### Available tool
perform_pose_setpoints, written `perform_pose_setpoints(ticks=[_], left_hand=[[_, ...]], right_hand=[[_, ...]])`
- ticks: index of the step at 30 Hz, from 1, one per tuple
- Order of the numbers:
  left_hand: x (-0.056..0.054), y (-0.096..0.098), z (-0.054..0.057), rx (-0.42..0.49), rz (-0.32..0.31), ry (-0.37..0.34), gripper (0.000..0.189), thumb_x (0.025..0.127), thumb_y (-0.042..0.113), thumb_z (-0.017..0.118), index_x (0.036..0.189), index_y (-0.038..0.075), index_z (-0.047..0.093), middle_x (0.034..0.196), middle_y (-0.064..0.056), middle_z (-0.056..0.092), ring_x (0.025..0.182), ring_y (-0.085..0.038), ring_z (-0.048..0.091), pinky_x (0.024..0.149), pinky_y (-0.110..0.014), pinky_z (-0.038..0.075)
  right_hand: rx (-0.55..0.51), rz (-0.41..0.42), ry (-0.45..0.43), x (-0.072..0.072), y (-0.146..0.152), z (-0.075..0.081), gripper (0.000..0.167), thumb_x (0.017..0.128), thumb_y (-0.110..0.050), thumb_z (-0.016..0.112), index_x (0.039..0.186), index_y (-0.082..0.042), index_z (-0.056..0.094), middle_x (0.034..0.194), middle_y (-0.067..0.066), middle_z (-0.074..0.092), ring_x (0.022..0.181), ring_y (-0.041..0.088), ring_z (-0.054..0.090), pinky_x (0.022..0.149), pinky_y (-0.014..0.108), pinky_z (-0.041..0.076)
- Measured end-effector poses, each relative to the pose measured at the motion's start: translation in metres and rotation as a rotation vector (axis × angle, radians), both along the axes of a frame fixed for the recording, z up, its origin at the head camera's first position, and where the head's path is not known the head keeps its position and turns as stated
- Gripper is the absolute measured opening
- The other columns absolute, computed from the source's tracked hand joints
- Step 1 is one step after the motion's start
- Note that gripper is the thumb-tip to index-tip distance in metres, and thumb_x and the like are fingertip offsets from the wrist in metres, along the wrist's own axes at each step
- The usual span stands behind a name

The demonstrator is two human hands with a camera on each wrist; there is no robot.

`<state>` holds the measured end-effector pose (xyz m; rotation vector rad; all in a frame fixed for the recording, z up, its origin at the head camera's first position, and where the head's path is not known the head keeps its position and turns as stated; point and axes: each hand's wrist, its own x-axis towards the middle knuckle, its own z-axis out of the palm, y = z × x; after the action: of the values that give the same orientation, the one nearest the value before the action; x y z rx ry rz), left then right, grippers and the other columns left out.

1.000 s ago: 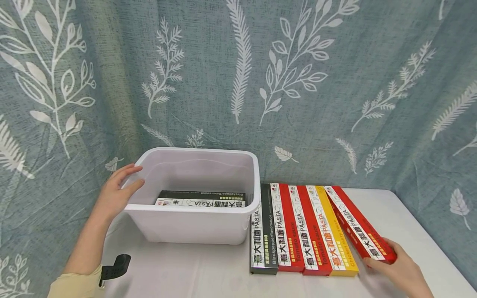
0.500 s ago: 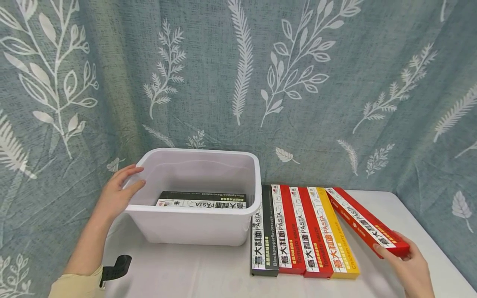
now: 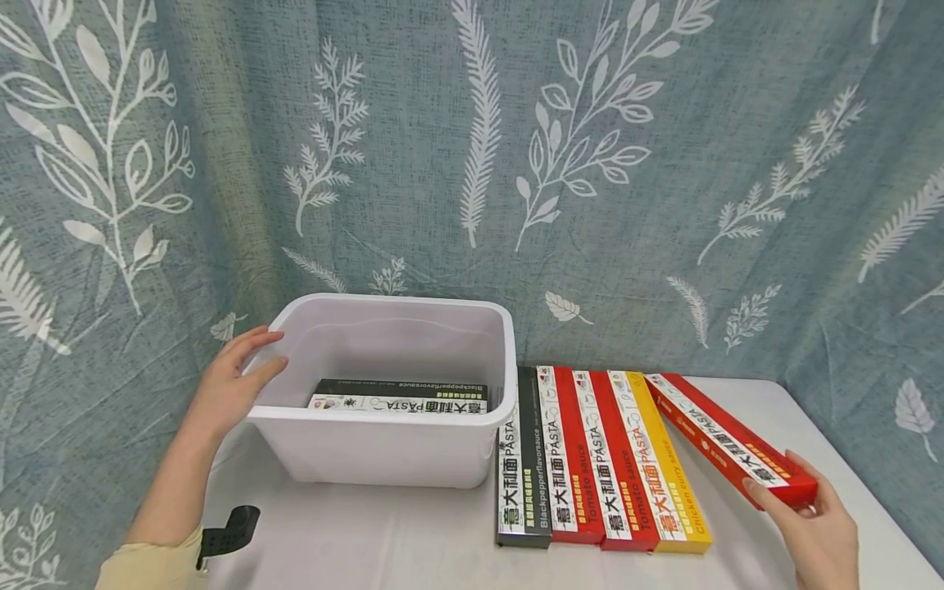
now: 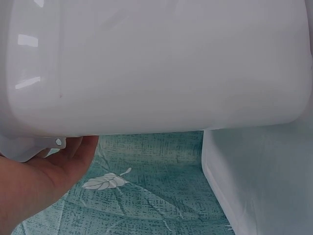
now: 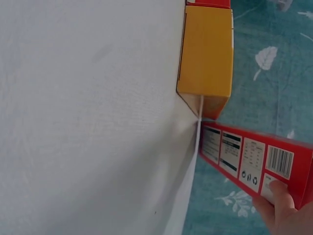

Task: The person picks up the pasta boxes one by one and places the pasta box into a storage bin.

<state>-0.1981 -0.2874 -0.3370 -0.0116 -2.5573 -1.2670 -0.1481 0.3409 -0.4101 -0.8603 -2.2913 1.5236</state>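
Observation:
My left hand (image 3: pixel 229 381) holds the left rim of a white plastic bin (image 3: pixel 376 451), its thumb and a finger reaching over the edge. The left wrist view shows that hand (image 4: pixel 58 169) against the bin's rim, some fingers hidden. At the right, my right hand (image 3: pixel 814 516) grips the near end of a red pasta box (image 3: pixel 737 447), thumb on one side. That end is tilted up off the table while the far end stays low beside the yellow pasta box (image 3: pixel 682 483). The right wrist view shows the red box's (image 5: pixel 252 159) printed side and barcode.
A black pasta box (image 3: pixel 531 492) and two red pasta boxes (image 3: pixel 583 492) lie side by side right of the bin. Black and white pasta boxes (image 3: pixel 401 401) lie inside it. A patterned curtain (image 3: pixel 413 164) hangs behind the white table (image 3: pixel 369 541).
My right hand has shifted right and raised the near end of the red pasta box, swinging it away from the yellow one and turning its side into view. My left hand stays on the rim.

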Motion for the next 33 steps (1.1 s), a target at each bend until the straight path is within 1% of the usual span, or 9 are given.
perform_pose_setpoints(ticks=[3,7,8,12,14,19,23,28,33], left_hand=[[0.000,0.000,0.000,0.000,-0.003,-0.002,0.053,0.101,0.026,0.052,0.143,-0.004,0.041,0.156,-0.025,0.021,0.141,-0.052,0.015,0.102,-0.075,0.015],[-0.001,0.000,0.000,-0.003,-0.004,-0.008,0.053,0.101,0.027,0.052,0.143,-0.004,0.041,0.157,-0.024,0.021,0.141,-0.052,0.014,0.102,-0.075,0.015],[-0.001,0.000,0.000,-0.003,-0.004,-0.010,0.053,0.101,0.027,0.052,0.144,-0.004,0.041,0.157,-0.024,0.021,0.141,-0.052,0.014,0.102,-0.075,0.015],[-0.001,0.000,0.000,0.000,-0.006,-0.012,0.053,0.101,0.027,0.052,0.144,-0.004,0.040,0.157,-0.024,0.020,0.141,-0.052,0.013,0.102,-0.075,0.015],[-0.002,0.000,0.000,0.000,-0.005,-0.015,0.054,0.101,0.027,0.052,0.144,-0.003,0.040,0.157,-0.024,0.020,0.141,-0.052,0.013,0.102,-0.075,0.015],[-0.002,-0.001,0.000,0.001,-0.004,-0.016,0.054,0.101,0.028,0.052,0.144,-0.003,0.040,0.157,-0.024,0.020,0.141,-0.052,0.013,0.102,-0.076,0.015],[-0.002,-0.001,0.000,-0.004,-0.009,-0.010,0.054,0.101,0.027,0.052,0.144,-0.004,0.040,0.157,-0.025,0.021,0.141,-0.052,0.013,0.102,-0.075,0.016],[-0.001,-0.001,0.000,-0.004,-0.010,-0.004,0.054,0.102,0.027,0.052,0.144,-0.004,0.040,0.156,-0.025,0.021,0.141,-0.052,0.014,0.102,-0.075,0.016],[-0.001,-0.001,0.000,-0.004,-0.007,-0.003,0.054,0.101,0.028,0.052,0.144,-0.004,0.041,0.156,-0.025,0.021,0.141,-0.052,0.015,0.102,-0.074,0.017]], right_hand=[[-0.007,-0.019,0.020,0.002,-0.002,0.002,0.083,0.087,-0.039,0.071,0.155,-0.022,0.027,0.150,0.018,0.034,0.113,0.029,0.045,0.056,0.004,0.040],[-0.088,-0.051,0.074,0.003,-0.003,0.005,0.079,0.086,-0.032,0.075,0.153,-0.026,0.033,0.149,0.012,0.035,0.105,0.017,0.047,0.059,0.003,0.042],[-0.114,-0.055,0.092,0.003,-0.004,0.007,0.079,0.086,-0.031,0.075,0.153,-0.026,0.034,0.149,0.011,0.035,0.106,0.016,0.047,0.060,0.003,0.043],[-0.204,-0.060,0.117,0.005,-0.005,0.012,0.078,0.087,-0.031,0.074,0.153,-0.029,0.032,0.152,0.007,0.030,0.119,0.021,0.041,0.061,0.004,0.045],[-0.240,-0.059,0.116,0.004,-0.006,0.015,0.079,0.087,-0.034,0.073,0.153,-0.031,0.030,0.155,0.004,0.026,0.126,0.025,0.035,0.066,0.006,0.047],[-0.368,-0.054,0.143,0.005,-0.009,0.023,0.080,0.085,-0.033,0.075,0.152,-0.034,0.031,0.154,-0.002,0.025,0.131,0.023,0.028,0.070,0.010,0.051],[-0.458,-0.006,0.182,0.006,-0.014,0.028,0.081,0.084,-0.033,0.076,0.152,-0.033,0.032,0.152,-0.004,0.025,0.132,0.020,0.026,0.066,0.011,0.052],[-0.504,0.104,0.218,0.007,-0.024,0.033,0.079,0.088,-0.031,0.072,0.154,-0.030,0.028,0.149,-0.003,0.028,0.129,0.016,0.031,0.072,0.013,0.053],[-0.551,0.214,0.280,0.009,-0.035,0.038,0.074,0.094,-0.024,0.066,0.155,-0.023,0.025,0.136,-0.009,0.037,0.121,0.012,0.038,0.078,0.015,0.053]])
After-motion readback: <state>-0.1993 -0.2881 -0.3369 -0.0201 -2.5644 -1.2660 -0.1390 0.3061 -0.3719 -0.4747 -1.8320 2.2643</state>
